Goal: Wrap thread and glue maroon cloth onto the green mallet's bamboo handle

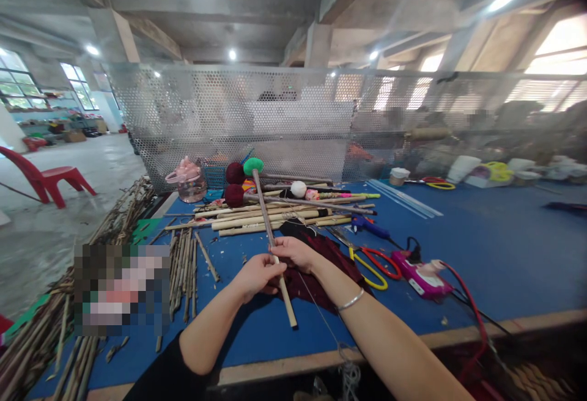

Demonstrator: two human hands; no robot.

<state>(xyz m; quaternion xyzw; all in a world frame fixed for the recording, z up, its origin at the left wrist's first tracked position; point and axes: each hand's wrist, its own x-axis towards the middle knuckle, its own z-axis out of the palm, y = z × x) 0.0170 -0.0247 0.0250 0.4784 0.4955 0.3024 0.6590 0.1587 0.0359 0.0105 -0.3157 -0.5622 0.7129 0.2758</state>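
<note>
My left hand (257, 274) and my right hand (296, 251) both grip the shaft of a thin wooden stick (268, 230) topped by a green fuzzy ball (253, 165). The stick slants from the far ball end down toward me, and its bare end sticks out below my hands. A thin thread runs from my right hand toward the table's near edge. Dark red cloth (316, 266) lies under my hands on the blue table (481, 254).
Finished sticks with dark red balls (235, 194) and bare sticks lie behind. Scissors with red and yellow handles (373, 263), a pink glue gun (419, 275) with a red cord, and bundles of twigs (183, 266) surround me. A perforated metal screen (275, 120) backs the table.
</note>
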